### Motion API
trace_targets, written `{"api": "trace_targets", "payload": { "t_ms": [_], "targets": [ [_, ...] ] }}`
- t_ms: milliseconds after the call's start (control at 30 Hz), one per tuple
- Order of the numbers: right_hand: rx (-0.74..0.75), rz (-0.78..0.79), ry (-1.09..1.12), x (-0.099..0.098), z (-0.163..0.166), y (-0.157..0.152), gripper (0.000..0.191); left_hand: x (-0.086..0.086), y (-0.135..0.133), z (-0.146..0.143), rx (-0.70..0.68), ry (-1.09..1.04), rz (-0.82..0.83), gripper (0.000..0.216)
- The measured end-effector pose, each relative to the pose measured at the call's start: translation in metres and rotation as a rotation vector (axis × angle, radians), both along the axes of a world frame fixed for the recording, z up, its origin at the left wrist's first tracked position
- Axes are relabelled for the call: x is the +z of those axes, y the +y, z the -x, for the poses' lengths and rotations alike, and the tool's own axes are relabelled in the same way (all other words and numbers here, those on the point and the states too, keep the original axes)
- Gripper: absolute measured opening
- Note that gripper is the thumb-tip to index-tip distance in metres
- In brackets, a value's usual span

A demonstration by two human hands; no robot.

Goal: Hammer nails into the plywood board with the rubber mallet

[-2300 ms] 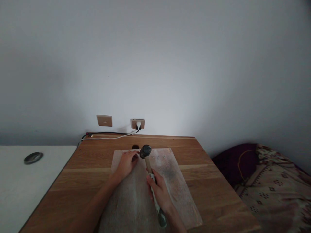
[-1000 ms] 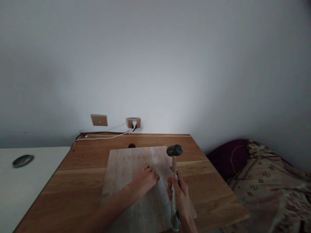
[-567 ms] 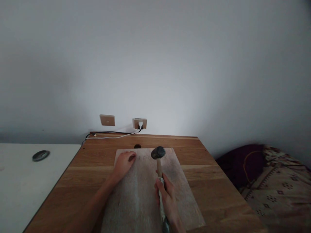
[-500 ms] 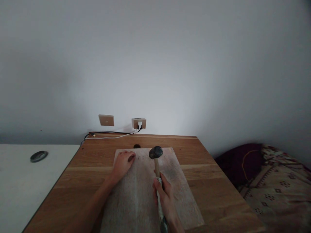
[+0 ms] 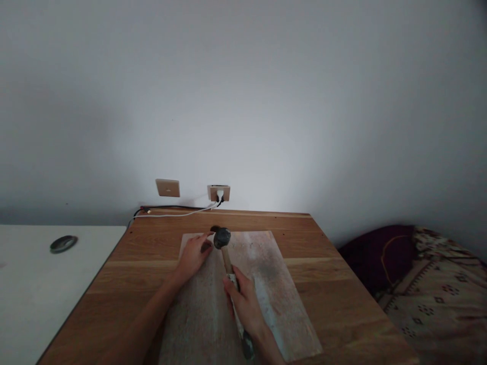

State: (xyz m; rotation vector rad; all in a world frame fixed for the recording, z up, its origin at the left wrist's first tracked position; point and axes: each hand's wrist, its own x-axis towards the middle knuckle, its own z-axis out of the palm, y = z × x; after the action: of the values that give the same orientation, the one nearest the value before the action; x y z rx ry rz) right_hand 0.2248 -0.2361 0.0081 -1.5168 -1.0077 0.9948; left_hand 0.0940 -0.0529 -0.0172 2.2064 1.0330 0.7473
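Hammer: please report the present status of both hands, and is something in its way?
Right hand gripping hammer by handle. Left hand near far edge of board, grip unclear. Hammer head close to that hand, contact unclear.

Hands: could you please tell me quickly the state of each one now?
Left hand: partly curled over the board; whether it holds something small cannot be told.
Right hand: closed, holding the hammer.
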Motion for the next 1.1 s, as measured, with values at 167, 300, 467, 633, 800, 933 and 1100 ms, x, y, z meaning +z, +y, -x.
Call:
{"api": "trace_targets", "payload": {
  "t_ms": [167,300,467,633,800,933,1100],
  "targets": [
    [0.076,0.016,-0.004,0.004,0.008,0.012,0.036,-0.006,0.000,0.005,0.029,-0.074,-0.020,0.058],
    [0.107,0.004,-0.034,0.002,0.009,0.014,0.037,-0.004,0.002,0.011,0.091,-0.087,-0.106,0.060],
    [-0.013,-0.019,-0.040,-0.004,0.001,0.003,0.036,0.006,-0.016,0.005,0.172,-0.023,-0.236,0.030],
    [-0.260,-0.047,0.039,0.007,-0.029,-0.025,0.047,0.020,-0.063,-0.037,-0.499,0.177,-0.592,0.022],
    [-0.441,-0.099,0.020,0.022,-0.061,-0.048,0.050,0.026,-0.098,-0.076,-0.807,0.297,-0.841,0.016],
    [-0.480,-0.088,0.062,0.018,-0.067,-0.056,0.052,0.022,-0.102,-0.083,-0.833,0.330,-0.877,0.020],
    [-0.431,-0.051,0.107,0.010,-0.051,-0.049,0.055,0.017,-0.064,-0.055,-0.561,0.205,-0.598,0.017]
  ]
}}
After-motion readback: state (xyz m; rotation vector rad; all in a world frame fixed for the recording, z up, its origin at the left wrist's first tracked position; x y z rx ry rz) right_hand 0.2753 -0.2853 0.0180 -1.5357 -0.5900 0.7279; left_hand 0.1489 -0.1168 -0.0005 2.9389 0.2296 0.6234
